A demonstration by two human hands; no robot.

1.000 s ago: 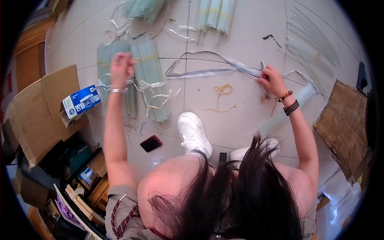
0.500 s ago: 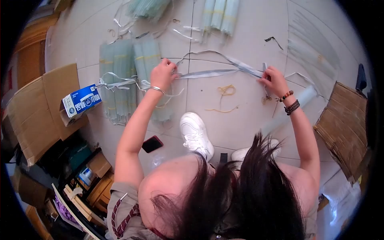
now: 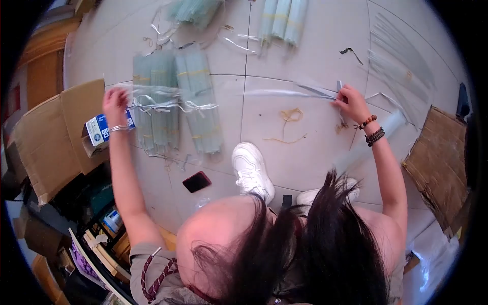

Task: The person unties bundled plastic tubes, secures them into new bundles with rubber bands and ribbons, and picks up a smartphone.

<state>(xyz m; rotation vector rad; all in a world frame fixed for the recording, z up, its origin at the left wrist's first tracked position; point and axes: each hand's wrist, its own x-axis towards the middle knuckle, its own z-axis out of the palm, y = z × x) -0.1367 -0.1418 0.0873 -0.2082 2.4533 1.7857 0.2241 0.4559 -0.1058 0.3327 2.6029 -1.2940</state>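
My right hand [image 3: 352, 102] is closed, pinching a grey-white plastic ribbon [image 3: 284, 93] above the floor tiles. A short ribbon end sticks up past its fingers. Far to the left, my left hand [image 3: 116, 105] is blurred, its fingers curled, with a smeared pale stretch of ribbon trailing from it toward the right. It is over the edge of a blue and white box [image 3: 97, 130]. Beside it lie two bundles of pale green translucent tubes, a left bundle [image 3: 155, 124] and a right bundle [image 3: 201, 122], each tied round with white ribbon.
More tube bundles [image 3: 282, 23] lie at the back, and loose tubes [image 3: 401, 66] at the right. Yellow rubber bands [image 3: 291, 116] and a phone [image 3: 196, 181] are on the floor near my white shoe [image 3: 251, 170]. Cardboard stands on the left [image 3: 46, 142] and right [image 3: 439, 168].
My left hand has swept left from the middle, across the tied bundles to the blue box, drawing the ribbon out. My right hand has stayed nearly in place, still gripping the ribbon.
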